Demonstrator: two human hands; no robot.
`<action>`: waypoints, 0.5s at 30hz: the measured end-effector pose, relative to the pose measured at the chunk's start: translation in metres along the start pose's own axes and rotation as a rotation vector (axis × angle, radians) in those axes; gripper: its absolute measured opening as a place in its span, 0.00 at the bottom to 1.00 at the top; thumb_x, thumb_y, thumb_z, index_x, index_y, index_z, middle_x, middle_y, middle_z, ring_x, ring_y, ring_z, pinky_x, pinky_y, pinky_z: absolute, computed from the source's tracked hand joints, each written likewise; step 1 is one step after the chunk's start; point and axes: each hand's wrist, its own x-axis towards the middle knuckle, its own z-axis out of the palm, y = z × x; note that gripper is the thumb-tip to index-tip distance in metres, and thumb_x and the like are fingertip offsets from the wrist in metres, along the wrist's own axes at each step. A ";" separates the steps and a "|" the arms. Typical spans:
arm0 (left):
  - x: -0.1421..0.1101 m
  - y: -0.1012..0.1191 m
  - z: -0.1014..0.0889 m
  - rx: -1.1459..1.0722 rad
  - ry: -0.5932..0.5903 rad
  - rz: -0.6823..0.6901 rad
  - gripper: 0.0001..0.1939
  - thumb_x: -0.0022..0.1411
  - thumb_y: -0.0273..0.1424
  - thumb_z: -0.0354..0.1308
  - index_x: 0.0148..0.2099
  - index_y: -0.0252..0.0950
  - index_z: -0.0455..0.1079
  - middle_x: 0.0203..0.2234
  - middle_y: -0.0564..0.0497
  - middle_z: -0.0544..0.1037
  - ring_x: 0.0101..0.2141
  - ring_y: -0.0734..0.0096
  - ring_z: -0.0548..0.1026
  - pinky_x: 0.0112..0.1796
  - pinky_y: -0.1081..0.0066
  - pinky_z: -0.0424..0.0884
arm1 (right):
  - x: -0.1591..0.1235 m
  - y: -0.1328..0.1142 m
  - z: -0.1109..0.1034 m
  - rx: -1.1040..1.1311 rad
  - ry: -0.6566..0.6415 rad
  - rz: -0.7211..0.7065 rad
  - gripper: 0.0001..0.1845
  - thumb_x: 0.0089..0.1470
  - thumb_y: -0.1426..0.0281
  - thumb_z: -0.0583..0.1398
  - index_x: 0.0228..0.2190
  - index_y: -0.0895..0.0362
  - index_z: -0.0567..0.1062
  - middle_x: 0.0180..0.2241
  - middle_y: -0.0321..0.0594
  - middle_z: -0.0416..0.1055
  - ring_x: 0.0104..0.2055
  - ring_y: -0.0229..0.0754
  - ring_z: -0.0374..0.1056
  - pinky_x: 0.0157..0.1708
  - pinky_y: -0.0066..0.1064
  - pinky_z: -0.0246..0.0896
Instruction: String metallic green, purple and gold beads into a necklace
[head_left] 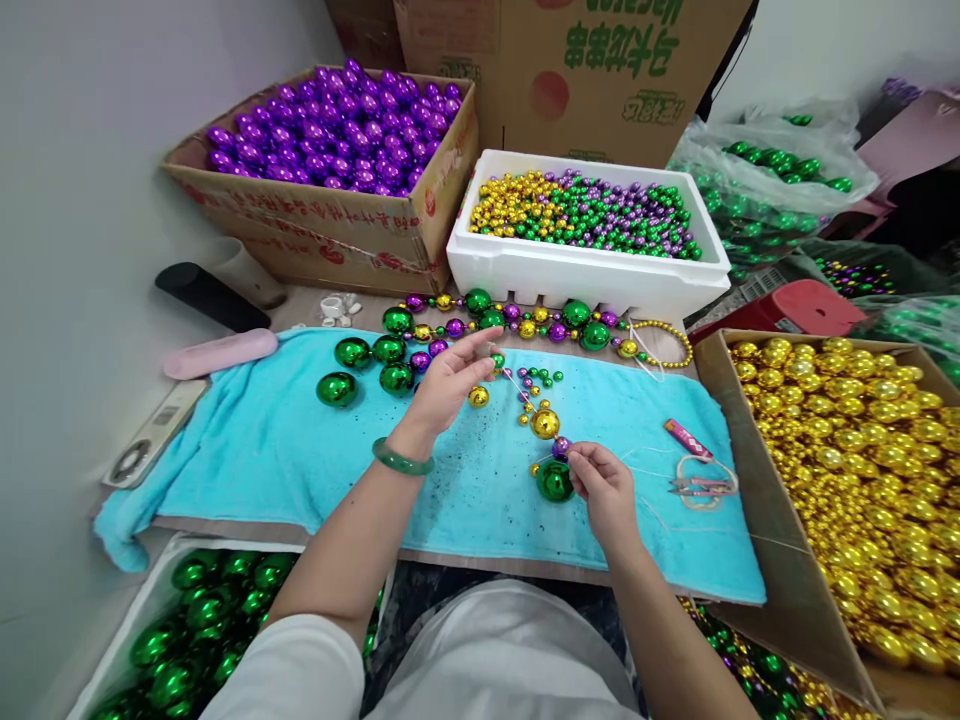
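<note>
My left hand [448, 380], with a green bangle on its wrist, pinches the upper end of a thin string over the turquoise towel [262, 450]. The string [516, 385] runs down through small beads and a gold ball [545, 423] to my right hand [604, 485], which pinches the lower end at a purple bead [561, 447]. A large green ball [554, 481] lies against my right fingers. A loose gold bead [478, 397] sits by my left hand. Several green balls [367, 365] lie on the towel's far left.
A finished bead strand [525, 322] lies along the towel's far edge. A box of purple balls [337, 130] and a white foam box of small mixed beads [585, 212] stand behind. A box of gold balls [862, 470] is right, green balls [195, 620] near left. Scissors [701, 483] lie on the towel.
</note>
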 end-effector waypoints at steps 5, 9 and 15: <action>-0.022 -0.003 0.009 0.118 -0.143 -0.029 0.34 0.53 0.29 0.67 0.62 0.41 0.65 0.36 0.50 0.78 0.38 0.70 0.74 0.40 0.70 0.70 | -0.001 0.006 0.009 0.058 -0.044 0.052 0.18 0.40 0.57 0.69 0.26 0.57 0.75 0.17 0.32 0.63 0.19 0.32 0.54 0.18 0.25 0.48; -0.036 -0.015 -0.004 0.513 -0.042 0.039 0.21 0.58 0.34 0.63 0.54 0.40 0.72 0.43 0.47 0.76 0.39 0.67 0.74 0.41 0.67 0.71 | 0.001 0.010 0.012 0.126 -0.044 0.065 0.18 0.40 0.57 0.70 0.27 0.57 0.75 0.19 0.33 0.64 0.20 0.31 0.55 0.17 0.23 0.47; -0.039 -0.023 -0.055 1.493 0.266 0.016 0.19 0.64 0.30 0.55 0.56 0.34 0.71 0.49 0.40 0.72 0.47 0.54 0.73 0.47 0.61 0.70 | 0.003 0.007 0.009 0.124 -0.042 0.061 0.18 0.40 0.58 0.70 0.28 0.58 0.75 0.19 0.32 0.64 0.20 0.30 0.56 0.18 0.22 0.49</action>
